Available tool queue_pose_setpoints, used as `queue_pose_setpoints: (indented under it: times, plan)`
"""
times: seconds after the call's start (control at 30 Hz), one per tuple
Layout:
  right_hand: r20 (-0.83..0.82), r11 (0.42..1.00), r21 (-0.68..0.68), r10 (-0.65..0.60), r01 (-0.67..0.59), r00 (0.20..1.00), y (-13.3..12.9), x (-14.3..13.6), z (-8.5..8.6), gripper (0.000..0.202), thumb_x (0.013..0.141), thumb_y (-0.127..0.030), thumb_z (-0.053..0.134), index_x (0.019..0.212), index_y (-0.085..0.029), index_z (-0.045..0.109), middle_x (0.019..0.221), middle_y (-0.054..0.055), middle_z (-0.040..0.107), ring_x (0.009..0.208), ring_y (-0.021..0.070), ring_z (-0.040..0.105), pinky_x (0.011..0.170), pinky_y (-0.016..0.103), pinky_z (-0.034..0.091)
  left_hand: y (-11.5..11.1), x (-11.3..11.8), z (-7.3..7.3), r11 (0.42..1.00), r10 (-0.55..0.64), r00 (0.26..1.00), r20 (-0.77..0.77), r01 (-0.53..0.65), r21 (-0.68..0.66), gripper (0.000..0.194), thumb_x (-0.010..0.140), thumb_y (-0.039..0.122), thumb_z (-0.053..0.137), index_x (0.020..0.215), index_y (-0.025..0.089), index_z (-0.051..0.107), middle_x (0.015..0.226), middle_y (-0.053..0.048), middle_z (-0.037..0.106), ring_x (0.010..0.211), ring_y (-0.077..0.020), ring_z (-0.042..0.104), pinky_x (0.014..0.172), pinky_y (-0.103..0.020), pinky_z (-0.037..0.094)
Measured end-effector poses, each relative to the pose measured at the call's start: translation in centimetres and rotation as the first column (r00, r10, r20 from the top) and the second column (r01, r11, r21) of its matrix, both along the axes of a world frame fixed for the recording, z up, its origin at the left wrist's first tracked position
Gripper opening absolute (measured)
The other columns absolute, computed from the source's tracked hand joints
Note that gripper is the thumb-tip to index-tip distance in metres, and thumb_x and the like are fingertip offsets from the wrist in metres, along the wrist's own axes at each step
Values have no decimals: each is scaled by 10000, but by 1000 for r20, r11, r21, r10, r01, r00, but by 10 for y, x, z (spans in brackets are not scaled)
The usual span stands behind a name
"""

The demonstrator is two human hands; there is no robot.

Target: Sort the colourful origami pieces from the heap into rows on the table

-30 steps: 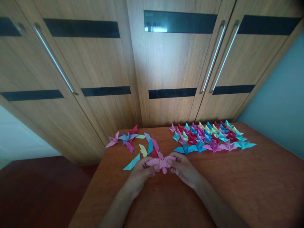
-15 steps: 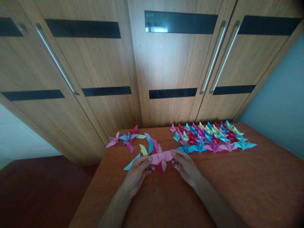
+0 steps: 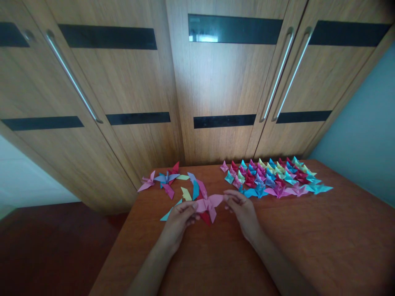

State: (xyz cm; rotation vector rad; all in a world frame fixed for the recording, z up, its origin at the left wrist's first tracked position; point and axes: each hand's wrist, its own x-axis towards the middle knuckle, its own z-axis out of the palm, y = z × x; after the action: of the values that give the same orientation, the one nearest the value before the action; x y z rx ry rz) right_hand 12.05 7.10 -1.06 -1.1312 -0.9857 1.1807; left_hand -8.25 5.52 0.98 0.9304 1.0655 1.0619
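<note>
A pink folded paper crane [image 3: 210, 204] is held between my two hands, its wings spread to left and right. My left hand [image 3: 182, 218] pinches the left wing between thumb and fingers. At the tip of the right wing, the thumb and fingers of my right hand [image 3: 239, 207] are pressed together on the paper. Just behind the crane lie a magenta folded piece [image 3: 202, 189] and a blue one [image 3: 195, 190]. A red paper piece [image 3: 205, 218] shows partly beneath it.
Rows of small coloured cranes [image 3: 270, 174] stand at the back right of the brown table [image 3: 308, 238]. At the back left lie a pink crane [image 3: 148, 181], a lilac crane [image 3: 167, 178] and yellow pieces [image 3: 186, 194]. Wooden cupboard doors [image 3: 222, 82] rise behind.
The pink crane's right wing now looks narrower and more pointed, where it was broad and flat. My right hand's fingers have shifted slightly at its tip.
</note>
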Motion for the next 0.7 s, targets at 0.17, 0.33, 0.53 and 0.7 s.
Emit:
queue_pose_setpoints:
  times: [0.17, 0.33, 0.53, 0.7]
  plan:
    - [309, 959, 260, -192, 112, 932, -10, -3, 7, 161, 771, -369, 613, 790, -210, 629, 745, 25, 615, 676, 160, 533, 605, 268, 408, 1, 0, -1, 997, 72, 992, -104, -68, 38, 228, 714, 373, 679, 761, 150, 684, 653, -25, 639, 590, -109, 552, 526, -183, 377]
    - [548, 920, 358, -66, -162, 834, -21, -14, 4, 108, 790, -317, 584, 753, -220, 611, 696, 20, 590, 622, 146, 506, 579, 258, 375, 1, 3, -4, 996, 71, 986, -154, -61, 69, 231, 706, 371, 679, 776, 151, 676, 683, -30, 650, 603, -127, 571, 532, -201, 383]
    - [652, 909, 355, -71, -221, 755, -19, -17, -4, 104, 801, -292, 558, 736, -219, 593, 650, 2, 554, 592, 133, 491, 561, 241, 343, -1, 6, -6, 996, 7, 983, -183, 9, 85, 233, 750, 367, 640, 828, 149, 659, 720, -37, 649, 653, -137, 585, 558, -207, 397]
    - [679, 896, 384, -109, -225, 727, -17, -15, -6, 117, 815, -257, 523, 723, -213, 580, 661, 2, 550, 598, 130, 487, 564, 234, 339, -2, 8, -2, 996, -51, 979, -198, 65, 66, 259, 749, 396, 638, 839, 153, 656, 782, -47, 674, 680, -145, 600, 575, -213, 402]
